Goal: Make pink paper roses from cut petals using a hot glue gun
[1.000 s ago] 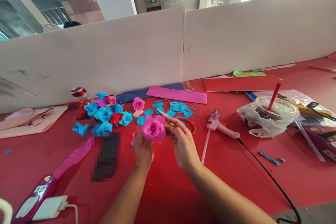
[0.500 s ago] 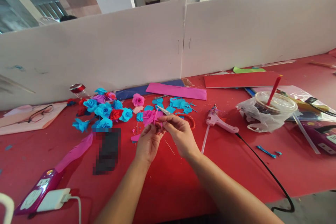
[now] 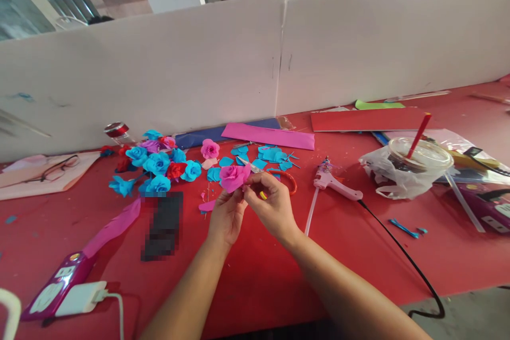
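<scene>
A bright pink paper flower is held up at the middle, its open face toward the back of the table. My left hand is closed round its base from below. The fingertips of my right hand pinch at the flower's lower right side. Behind my right hand lie scissors with red handles, partly hidden by it. Loose blue paper petals are scattered beyond my hands, and another pink flower lies near them.
Blue, red and purple flowers are piled left, above a blurred dark object. A pink glue gun with a black cord lies right, before a bagged cup. A white partition stands behind.
The held pink flower has turned, so more of its petals show. My right fingers have shifted slightly at its base, and a yellow spot on the scissors has come into view.
</scene>
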The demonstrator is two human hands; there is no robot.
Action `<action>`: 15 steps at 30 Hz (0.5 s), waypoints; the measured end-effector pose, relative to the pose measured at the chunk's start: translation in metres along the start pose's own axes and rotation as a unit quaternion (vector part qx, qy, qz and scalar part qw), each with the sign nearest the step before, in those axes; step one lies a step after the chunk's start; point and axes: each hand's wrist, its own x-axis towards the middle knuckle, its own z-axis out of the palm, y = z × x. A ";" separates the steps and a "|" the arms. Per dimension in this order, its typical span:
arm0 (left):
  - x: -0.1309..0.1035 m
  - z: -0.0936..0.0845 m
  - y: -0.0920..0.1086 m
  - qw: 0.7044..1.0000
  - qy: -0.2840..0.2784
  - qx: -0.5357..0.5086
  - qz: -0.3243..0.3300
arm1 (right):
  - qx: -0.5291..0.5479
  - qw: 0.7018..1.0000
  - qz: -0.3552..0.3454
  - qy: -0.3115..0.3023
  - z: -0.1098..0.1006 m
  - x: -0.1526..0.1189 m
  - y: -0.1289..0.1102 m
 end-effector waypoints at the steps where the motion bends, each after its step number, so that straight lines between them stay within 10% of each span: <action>1: -0.001 0.001 0.000 1.000 -0.002 -0.003 0.004 | -0.014 1.000 -0.010 0.002 0.000 0.000 0.000; 15: 0.001 0.000 0.001 0.997 -0.008 0.052 0.051 | -0.073 0.992 -0.099 -0.035 -0.005 -0.001 -0.009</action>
